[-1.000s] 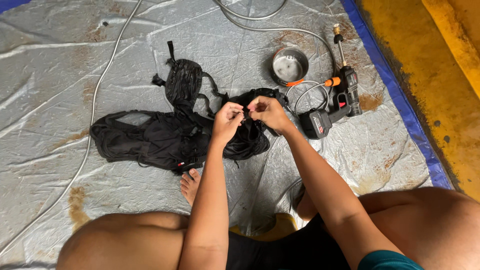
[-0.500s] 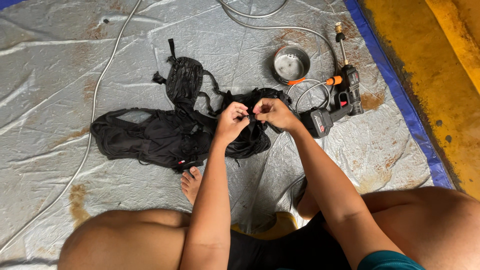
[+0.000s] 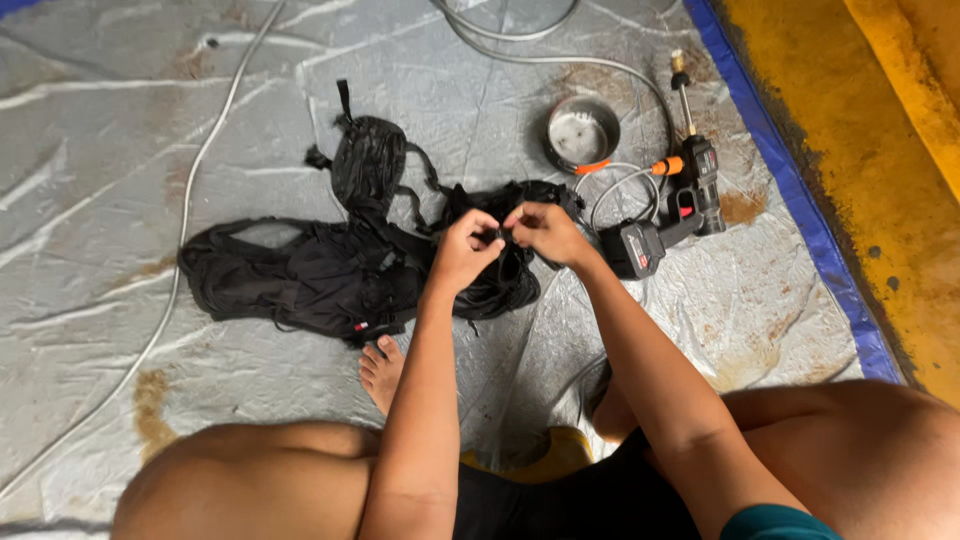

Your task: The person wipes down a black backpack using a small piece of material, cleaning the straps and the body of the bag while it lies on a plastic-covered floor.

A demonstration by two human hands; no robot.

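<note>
- Little moved since the earlier frames: both hands drifted a touch left over the black harness, same pinch kept up; view itself shifted slightly.
- Left hand (image 3: 468, 245) closed, grip pinching a thin black strap end of the black harness (image 3: 330, 275) between thumb and fingertips.
- Right hand (image 3: 545, 232) closed too, fingertips meeting the left hand's at the same small piece of strap; cannot tell whether a buckle or only webbing sits between them.
- Black harness spread flat on the grey tarp (image 3: 120, 120), in the middle of the scene, main body to the left of the hands, a padded mesh part (image 3: 368, 165) on the far side, a bunched part under the hands.
- Likely light, soft and floppy: webbing and mesh, no stiffness, prone to tangle and sag when lifted at one point. Best taken by a strap or padded section, with the other hand supporting the bulk.
- Right of the harness: a black and orange cordless spray gun (image 3: 672, 205), its battery end just beside the bunched straps.
- On the far side of the spray gun, a small metal bowl (image 3: 582, 130).
- White hose (image 3: 195, 170) running from far to near along the left of the tarp.
- Bare foot (image 3: 380, 372) near the harness's near edge.
</note>
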